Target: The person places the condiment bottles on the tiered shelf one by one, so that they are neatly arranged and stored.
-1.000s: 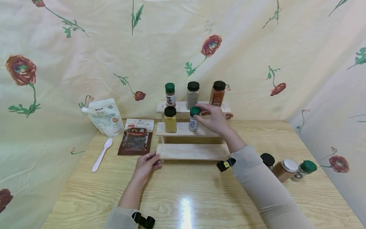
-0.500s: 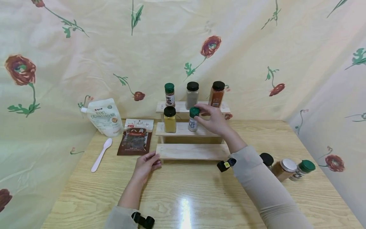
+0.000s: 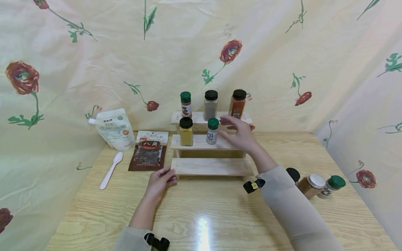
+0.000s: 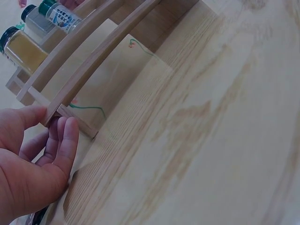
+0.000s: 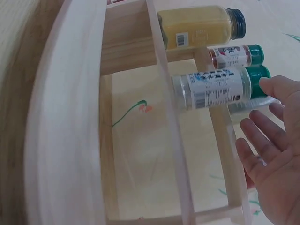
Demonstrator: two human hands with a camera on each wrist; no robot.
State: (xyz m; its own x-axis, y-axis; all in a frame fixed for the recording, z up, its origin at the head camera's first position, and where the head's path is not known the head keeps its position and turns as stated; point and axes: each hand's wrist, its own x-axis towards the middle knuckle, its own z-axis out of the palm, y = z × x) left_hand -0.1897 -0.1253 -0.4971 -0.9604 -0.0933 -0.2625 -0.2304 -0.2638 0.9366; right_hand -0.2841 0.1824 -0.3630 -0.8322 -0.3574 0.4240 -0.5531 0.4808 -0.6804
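A three-step wooden rack (image 3: 213, 166) stands on the table. My left hand (image 3: 160, 183) grips the left end of its lowest step; in the left wrist view the thumb lies at the board's end and the fingers curl beneath. On the middle step stand a green-capped spice jar (image 3: 212, 131) and a black-capped jar of yellow powder (image 3: 186, 131). My right hand (image 3: 240, 134) is just right of the green-capped jar, fingers spread and holding nothing. In the right wrist view the thumb overlaps the edge of its green cap (image 5: 258, 81).
On the top step are a small green-capped jar (image 3: 186, 104), a grey-powder jar (image 3: 210, 105) and a red-spice jar (image 3: 237, 104). Several more jars (image 3: 311, 186) stand right, partly behind the sleeve. A white pouch (image 3: 115, 129), brown packet (image 3: 148, 151) and spoon (image 3: 111, 170) lie left.
My right hand has let go of the green-capped jar on the middle step and drawn slightly right, its fingers spreading. The left hand stays on the rack's lowest step.
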